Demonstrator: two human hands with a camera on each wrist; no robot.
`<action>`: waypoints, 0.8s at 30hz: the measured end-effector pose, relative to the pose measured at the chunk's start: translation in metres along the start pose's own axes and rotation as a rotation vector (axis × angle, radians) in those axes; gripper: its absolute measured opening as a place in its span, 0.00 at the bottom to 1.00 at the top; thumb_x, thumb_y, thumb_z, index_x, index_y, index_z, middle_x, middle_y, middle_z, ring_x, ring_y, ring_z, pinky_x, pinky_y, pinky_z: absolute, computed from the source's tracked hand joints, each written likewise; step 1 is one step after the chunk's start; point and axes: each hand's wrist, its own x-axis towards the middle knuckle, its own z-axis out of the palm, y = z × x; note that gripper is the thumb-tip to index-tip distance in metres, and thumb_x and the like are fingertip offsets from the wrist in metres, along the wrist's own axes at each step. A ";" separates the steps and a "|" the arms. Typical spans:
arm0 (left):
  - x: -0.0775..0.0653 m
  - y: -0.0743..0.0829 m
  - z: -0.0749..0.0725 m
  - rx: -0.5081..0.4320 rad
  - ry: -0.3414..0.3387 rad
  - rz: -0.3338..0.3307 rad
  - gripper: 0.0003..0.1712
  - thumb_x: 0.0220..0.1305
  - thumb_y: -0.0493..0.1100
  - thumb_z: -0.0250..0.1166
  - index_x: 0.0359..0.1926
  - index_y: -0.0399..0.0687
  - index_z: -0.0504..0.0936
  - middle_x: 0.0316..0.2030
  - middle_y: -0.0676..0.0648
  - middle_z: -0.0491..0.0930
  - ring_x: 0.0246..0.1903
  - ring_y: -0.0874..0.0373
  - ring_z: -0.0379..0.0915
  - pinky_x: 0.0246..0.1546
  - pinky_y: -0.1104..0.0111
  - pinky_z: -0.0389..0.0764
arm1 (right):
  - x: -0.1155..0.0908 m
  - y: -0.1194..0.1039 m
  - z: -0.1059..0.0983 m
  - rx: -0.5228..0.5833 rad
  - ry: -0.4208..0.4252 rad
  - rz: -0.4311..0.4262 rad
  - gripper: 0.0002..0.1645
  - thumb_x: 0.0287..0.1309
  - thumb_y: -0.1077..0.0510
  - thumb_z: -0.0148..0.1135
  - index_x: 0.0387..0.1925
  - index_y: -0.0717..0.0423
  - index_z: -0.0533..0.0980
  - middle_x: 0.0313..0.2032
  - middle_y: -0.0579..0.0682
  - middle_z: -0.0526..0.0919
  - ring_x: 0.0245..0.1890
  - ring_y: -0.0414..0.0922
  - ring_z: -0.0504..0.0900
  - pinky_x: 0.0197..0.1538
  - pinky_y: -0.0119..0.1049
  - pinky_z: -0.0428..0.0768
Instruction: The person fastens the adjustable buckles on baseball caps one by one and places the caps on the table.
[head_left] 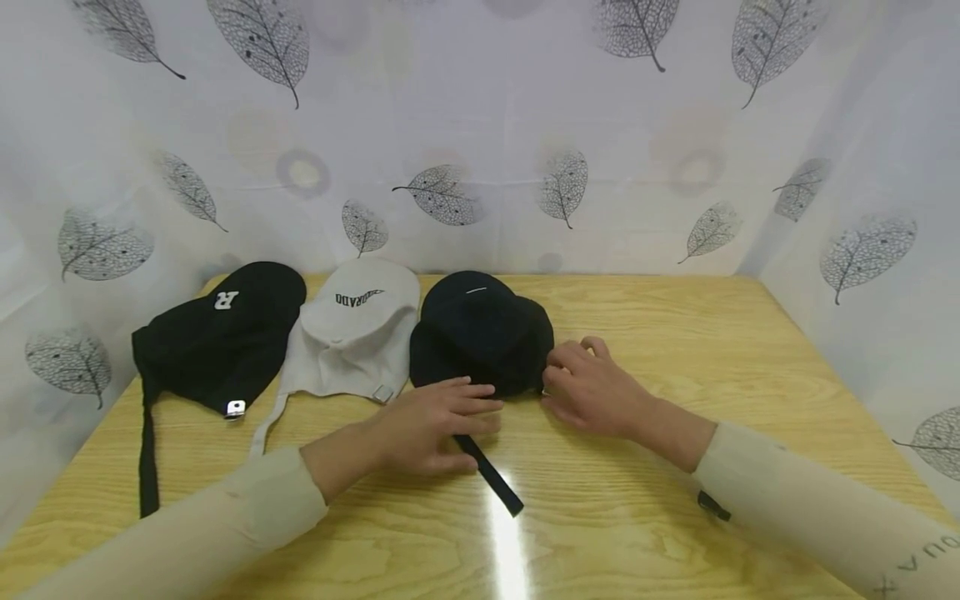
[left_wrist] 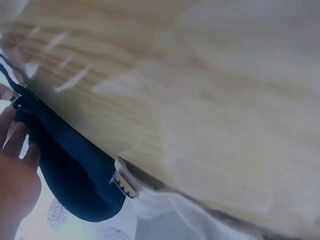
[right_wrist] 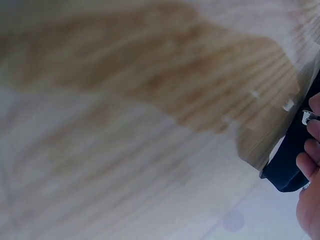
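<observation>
Navy cap (head_left: 476, 329): on the wooden table (head_left: 675, 333), rightmost of 3 caps in a row, just beside the white cap (head_left: 363, 308).
Left hand (head_left: 442, 421): at the cap's near edge, over its strap (head_left: 491, 475); fingers apart and loosely extended, nothing gripped; contact with the cloth cannot be told.
Right hand (head_left: 596, 392): fingers curled, pinching the cap's right edge at the metal buckle (right_wrist: 307, 118).
Strap: lies toward the near side.
Black cap (head_left: 225, 346): leftmost, marked "R".
White cap: middle position, lettered front.
</observation>
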 end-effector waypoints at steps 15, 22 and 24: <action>0.002 -0.002 0.005 -0.017 0.028 0.114 0.09 0.60 0.44 0.72 0.42 0.55 0.90 0.45 0.56 0.87 0.56 0.57 0.79 0.62 0.64 0.75 | 0.000 0.000 0.002 0.074 0.021 -0.064 0.02 0.66 0.59 0.58 0.37 0.52 0.76 0.40 0.48 0.74 0.42 0.47 0.74 0.50 0.45 0.71; 0.004 -0.002 0.006 -0.014 0.095 0.181 0.06 0.56 0.40 0.74 0.36 0.54 0.91 0.37 0.58 0.86 0.45 0.61 0.80 0.53 0.70 0.78 | 0.000 -0.002 0.002 0.139 0.016 -0.081 0.09 0.61 0.62 0.65 0.42 0.55 0.76 0.39 0.48 0.78 0.40 0.43 0.76 0.47 0.37 0.79; 0.005 -0.002 0.006 0.016 0.097 0.204 0.07 0.56 0.39 0.74 0.36 0.54 0.91 0.36 0.58 0.86 0.44 0.61 0.80 0.53 0.70 0.78 | 0.000 -0.002 0.002 0.146 0.031 -0.099 0.10 0.59 0.63 0.66 0.42 0.55 0.76 0.39 0.48 0.78 0.39 0.43 0.76 0.46 0.36 0.79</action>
